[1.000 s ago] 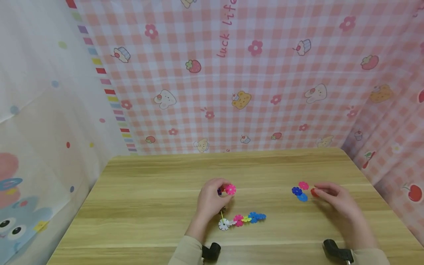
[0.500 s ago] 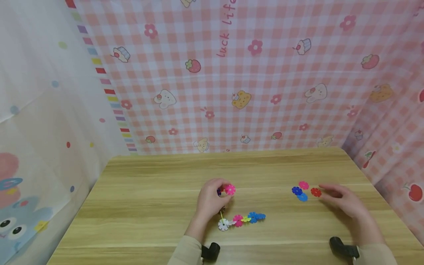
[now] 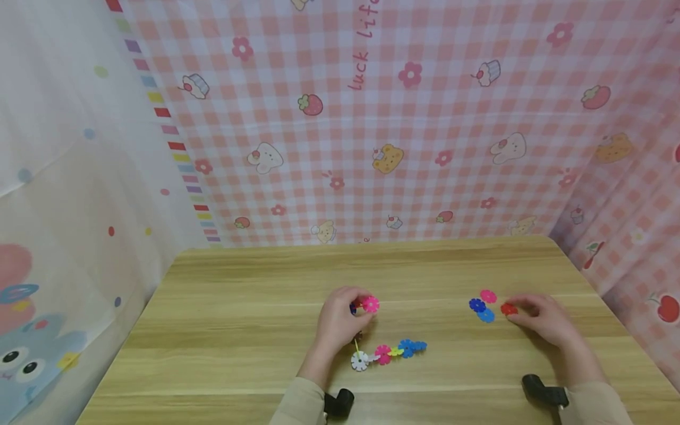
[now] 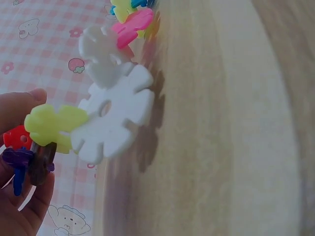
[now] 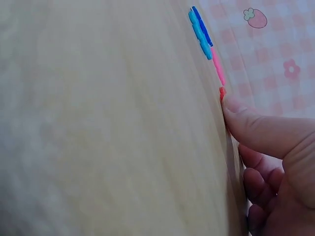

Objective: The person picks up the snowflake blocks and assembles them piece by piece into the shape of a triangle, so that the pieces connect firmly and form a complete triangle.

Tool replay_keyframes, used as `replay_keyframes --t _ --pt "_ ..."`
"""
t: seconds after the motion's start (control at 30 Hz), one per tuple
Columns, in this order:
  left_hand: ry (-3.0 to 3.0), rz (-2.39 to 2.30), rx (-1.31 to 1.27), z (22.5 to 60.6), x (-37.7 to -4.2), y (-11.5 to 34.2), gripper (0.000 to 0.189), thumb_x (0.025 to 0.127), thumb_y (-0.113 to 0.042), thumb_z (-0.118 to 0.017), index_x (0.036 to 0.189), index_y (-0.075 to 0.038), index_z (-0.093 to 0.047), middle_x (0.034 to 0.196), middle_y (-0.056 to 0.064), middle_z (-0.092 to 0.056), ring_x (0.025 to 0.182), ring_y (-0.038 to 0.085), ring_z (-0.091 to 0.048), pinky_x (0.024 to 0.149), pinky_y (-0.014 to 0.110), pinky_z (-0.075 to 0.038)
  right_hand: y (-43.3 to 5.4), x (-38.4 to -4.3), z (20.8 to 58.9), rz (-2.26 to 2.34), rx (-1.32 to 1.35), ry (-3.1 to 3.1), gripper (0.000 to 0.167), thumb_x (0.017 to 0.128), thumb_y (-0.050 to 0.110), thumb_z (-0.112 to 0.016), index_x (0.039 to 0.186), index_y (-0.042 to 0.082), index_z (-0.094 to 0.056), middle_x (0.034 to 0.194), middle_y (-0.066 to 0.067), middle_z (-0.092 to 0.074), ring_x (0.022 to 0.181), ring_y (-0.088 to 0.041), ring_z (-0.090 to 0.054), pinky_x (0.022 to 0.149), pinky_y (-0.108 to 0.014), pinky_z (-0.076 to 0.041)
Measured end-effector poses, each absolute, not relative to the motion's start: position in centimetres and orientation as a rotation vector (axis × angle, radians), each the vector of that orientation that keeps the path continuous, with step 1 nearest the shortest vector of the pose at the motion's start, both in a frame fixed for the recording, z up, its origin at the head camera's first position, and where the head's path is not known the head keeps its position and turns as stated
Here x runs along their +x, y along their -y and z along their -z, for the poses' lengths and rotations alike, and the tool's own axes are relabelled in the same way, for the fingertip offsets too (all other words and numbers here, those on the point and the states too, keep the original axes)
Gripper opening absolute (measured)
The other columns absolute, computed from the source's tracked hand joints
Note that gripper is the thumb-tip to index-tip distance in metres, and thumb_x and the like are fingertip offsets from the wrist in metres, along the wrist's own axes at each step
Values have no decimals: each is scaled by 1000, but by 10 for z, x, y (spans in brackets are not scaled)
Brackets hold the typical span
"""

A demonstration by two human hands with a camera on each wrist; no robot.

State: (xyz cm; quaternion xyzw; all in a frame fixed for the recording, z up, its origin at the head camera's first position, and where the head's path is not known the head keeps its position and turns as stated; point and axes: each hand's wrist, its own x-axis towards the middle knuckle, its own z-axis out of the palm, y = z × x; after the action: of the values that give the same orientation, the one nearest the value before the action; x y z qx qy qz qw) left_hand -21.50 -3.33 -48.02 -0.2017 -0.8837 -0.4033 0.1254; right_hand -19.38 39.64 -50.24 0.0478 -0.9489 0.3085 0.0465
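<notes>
My left hand (image 3: 342, 316) grips one end of a chain of interlocking snowflake discs. A pink disc (image 3: 370, 304) sticks out past its fingertips; red, purple and brown pieces (image 4: 43, 164) show among the fingers in the left wrist view. From there the chain runs through a yellow disc (image 4: 54, 125) to a white disc (image 3: 359, 360), then along the table through pink (image 3: 382, 355) to blue (image 3: 407, 348). At the right, my right hand (image 3: 542, 319) pinches a red snowflake disc (image 3: 507, 309) at table level, thumb and forefinger covering part of it.
Left of the red disc lie a loose pink disc (image 3: 488, 296), a dark blue disc (image 3: 477, 305) and a light blue disc (image 3: 486, 316), the two blues overlapping. Patterned curtains (image 3: 340, 130) hang behind the wooden table (image 3: 239, 330) and at both sides.
My right hand drew slightly right off the red disc, then came back onto it. The red disc sits a little further right than at first. The left hand and chain stay put.
</notes>
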Motion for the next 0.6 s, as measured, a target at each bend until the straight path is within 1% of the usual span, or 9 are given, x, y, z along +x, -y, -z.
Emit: replay_keyframes --t 0.07,0.13,0.23,0.33,0.4,0.5,0.6 --pt "2575 1171 -589 480 -215 33 28 79 -15 -83 105 -12 -74 100 -1 -69 98 18 -61 89 37 -51 -396 -193 502 -962 119 2890 33 87 18 -77 110 -3 -66 104 -20 -64 90 -27 -57 76 -38 -45" --pt "2573 1170 -591 480 -215 33 28 79 -16 -84 105 -12 -74 99 -2 -69 97 17 -61 88 37 -52 -395 -192 502 -1018 94 2882 32 87 14 -77 110 -4 -63 97 -15 -63 83 -18 -55 72 -32 -44" --pt "2568 1163 -595 480 -215 33 28 79 -16 -84 105 -12 -74 99 -2 -69 97 17 -61 88 37 -52 -394 -189 502 -1105 55 2865 30 89 9 -74 111 -5 -57 91 -11 -63 77 -10 -54 66 -26 -45" --pt "2582 1180 -587 480 -215 33 29 80 -17 -84 106 -12 -74 102 -1 -69 99 18 -61 90 37 -51 -390 -185 501 -1156 31 2841 26 93 8 -68 113 -5 -56 92 -13 -65 78 -6 -54 66 -24 -45" --pt "2590 1189 -585 480 -214 33 29 80 -17 -83 107 -12 -73 103 0 -70 101 19 -61 91 38 -51 -385 -182 500 -1216 12 2786 23 95 8 -66 112 -5 -58 91 -11 -67 76 -5 -55 64 -23 -45" --pt "2598 1192 -582 480 -214 34 29 80 -17 -83 108 -12 -74 104 0 -70 102 19 -61 92 38 -51 -370 -176 498 -1333 12 2669 25 95 7 -66 113 -8 -59 87 -6 -69 75 -2 -57 64 -20 -46" --pt "2588 1176 -589 481 -215 34 29 80 -17 -83 107 -12 -74 103 -1 -70 101 19 -62 91 38 -51 -348 -176 492 -1388 33 2605 25 93 6 -68 111 -9 -61 85 -4 -70 74 1 -58 63 -17 -46"
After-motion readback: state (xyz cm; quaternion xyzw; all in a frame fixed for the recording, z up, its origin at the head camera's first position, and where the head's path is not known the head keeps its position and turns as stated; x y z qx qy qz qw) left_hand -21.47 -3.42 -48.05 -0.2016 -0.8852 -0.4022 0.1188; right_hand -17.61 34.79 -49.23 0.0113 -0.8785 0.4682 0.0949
